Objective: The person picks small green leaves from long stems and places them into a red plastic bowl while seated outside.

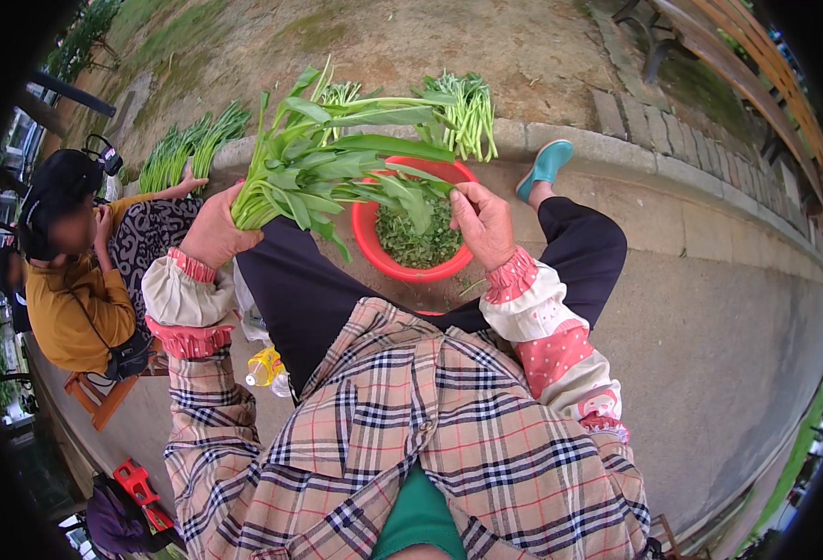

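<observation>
My left hand (222, 227) is closed around the stems of a bunch of leafy greens (334, 161), which looks like water spinach. The leaves spread to the right, above a red plastic basin (364, 241). With thumb and forefinger, my right hand (483, 222) pinches a leaf tip at the bunch's right end. Loose picked greens (418, 241) lie inside the basin, partly hidden by the held leaves. Beyond it, a pile of green stalks (469, 119) rests on the stone curb (516, 140). Another small bundle (341, 94) shows behind my bunch.
On the left sits a person in a mustard top (68, 315), a hand on more bundles of greens (191, 143). A yellow-labelled bottle (264, 367) stands by my left leg. A wooden bench (740, 63) is at the upper right, a red plastic stool (136, 483) at the lower left.
</observation>
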`<state>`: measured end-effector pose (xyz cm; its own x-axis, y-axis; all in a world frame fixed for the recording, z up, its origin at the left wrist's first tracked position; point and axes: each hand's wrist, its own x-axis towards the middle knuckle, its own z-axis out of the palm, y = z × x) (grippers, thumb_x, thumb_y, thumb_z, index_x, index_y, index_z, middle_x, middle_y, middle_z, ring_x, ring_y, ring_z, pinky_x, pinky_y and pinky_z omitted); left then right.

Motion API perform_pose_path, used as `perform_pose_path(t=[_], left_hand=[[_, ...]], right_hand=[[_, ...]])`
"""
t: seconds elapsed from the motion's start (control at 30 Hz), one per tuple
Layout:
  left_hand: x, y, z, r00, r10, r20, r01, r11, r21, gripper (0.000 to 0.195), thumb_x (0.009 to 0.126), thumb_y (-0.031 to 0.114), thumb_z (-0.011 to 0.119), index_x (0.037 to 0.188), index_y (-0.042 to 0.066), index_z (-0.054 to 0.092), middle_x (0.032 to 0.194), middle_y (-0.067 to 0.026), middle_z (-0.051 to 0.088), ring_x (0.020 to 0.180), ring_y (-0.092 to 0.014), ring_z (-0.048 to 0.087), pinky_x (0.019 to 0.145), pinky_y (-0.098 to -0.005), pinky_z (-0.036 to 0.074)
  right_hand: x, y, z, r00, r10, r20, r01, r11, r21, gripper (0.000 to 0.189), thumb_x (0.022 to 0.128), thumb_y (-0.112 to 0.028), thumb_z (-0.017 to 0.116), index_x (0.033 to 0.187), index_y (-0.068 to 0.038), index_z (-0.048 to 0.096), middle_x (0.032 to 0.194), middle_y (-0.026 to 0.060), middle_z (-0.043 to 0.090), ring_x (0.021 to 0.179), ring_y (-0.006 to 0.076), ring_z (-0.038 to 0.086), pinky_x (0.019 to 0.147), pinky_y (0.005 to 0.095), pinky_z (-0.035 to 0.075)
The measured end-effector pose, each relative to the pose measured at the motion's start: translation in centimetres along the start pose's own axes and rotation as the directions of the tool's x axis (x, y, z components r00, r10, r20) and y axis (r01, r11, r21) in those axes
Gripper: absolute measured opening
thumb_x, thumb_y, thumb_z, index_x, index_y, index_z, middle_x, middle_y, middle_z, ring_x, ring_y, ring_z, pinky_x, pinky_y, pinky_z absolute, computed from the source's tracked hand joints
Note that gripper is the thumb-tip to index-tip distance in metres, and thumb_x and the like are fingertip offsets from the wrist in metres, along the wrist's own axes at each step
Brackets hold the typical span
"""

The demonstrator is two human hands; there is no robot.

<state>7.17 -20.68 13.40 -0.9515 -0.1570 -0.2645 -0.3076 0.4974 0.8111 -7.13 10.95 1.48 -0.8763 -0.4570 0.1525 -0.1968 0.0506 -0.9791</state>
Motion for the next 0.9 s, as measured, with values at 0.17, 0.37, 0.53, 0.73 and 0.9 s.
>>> perform_pose_path(t=[0.17,0.37,0.53,0.73,0.9], left_hand=[[-0.1,0.2,-0.2,1.000,-0.029,-0.011,0.030,0.997,0.064,0.045,0.064,-0.007,0.063,0.107,0.001,0.055,0.089,0.0040,0.056,0.080,-0.007,0.049,0.074,-0.0219,0.043],[-1.2,-0.7,-1.4,0.999,-0.041,-0.028,0.045,0.985,0.165,0.050,0.063,-0.006,0.063,0.112,0.001,0.055,0.091,0.0009,0.059,0.080,-0.009,0.051,0.076,-0.0231,0.043],[-1.3,-2.2,-2.0,0.995,-0.075,-0.067,0.060,0.979,-0.194,0.051,0.062,-0.009,0.065,0.110,0.001,0.055,0.096,0.0034,0.059,0.085,-0.007,0.052,0.080,-0.0228,0.043],[-0.3,-1.2,-1.4,0.992,-0.069,-0.104,0.030,0.941,-0.338,0.045,0.062,-0.006,0.069,0.105,0.002,0.060,0.091,0.0017,0.062,0.079,-0.009,0.056,0.073,-0.0245,0.046],[1.0,0.2,0.2,0.997,-0.025,-0.073,-0.009,0.899,-0.437,0.044,0.065,-0.008,0.069,0.107,0.001,0.060,0.094,-0.0024,0.064,0.082,-0.012,0.059,0.075,-0.0269,0.048]], right_hand=[[0.3,1.2,-0.5,0.995,-0.013,-0.098,0.004,0.996,-0.092,0.016,0.086,-0.012,0.055,0.082,0.001,0.063,0.060,0.0013,0.057,0.052,0.0072,0.056,0.048,0.0254,0.044],[0.5,3.5,-2.8,0.965,0.187,-0.183,-0.166,0.978,0.127,0.021,0.088,-0.014,0.051,0.080,-0.001,0.064,0.061,-0.0016,0.057,0.051,0.0043,0.052,0.047,0.0218,0.041],[0.5,3.6,-1.0,0.985,0.170,-0.036,-0.166,0.981,0.098,0.017,0.090,-0.012,0.054,0.093,-0.002,0.067,0.061,-0.0035,0.054,0.051,0.0035,0.049,0.048,0.0218,0.041],[0.9,4.8,-0.1,0.998,0.001,0.064,0.010,0.986,-0.167,0.028,0.079,-0.008,0.063,0.107,-0.006,0.063,0.070,0.0041,0.052,0.059,0.0136,0.053,0.057,0.0283,0.044],[1.0,2.8,-0.3,0.985,-0.122,0.120,0.159,0.910,-0.382,0.017,0.081,-0.021,0.063,0.084,-0.006,0.068,0.073,0.0104,0.059,0.068,0.0272,0.060,0.063,0.0375,0.046]])
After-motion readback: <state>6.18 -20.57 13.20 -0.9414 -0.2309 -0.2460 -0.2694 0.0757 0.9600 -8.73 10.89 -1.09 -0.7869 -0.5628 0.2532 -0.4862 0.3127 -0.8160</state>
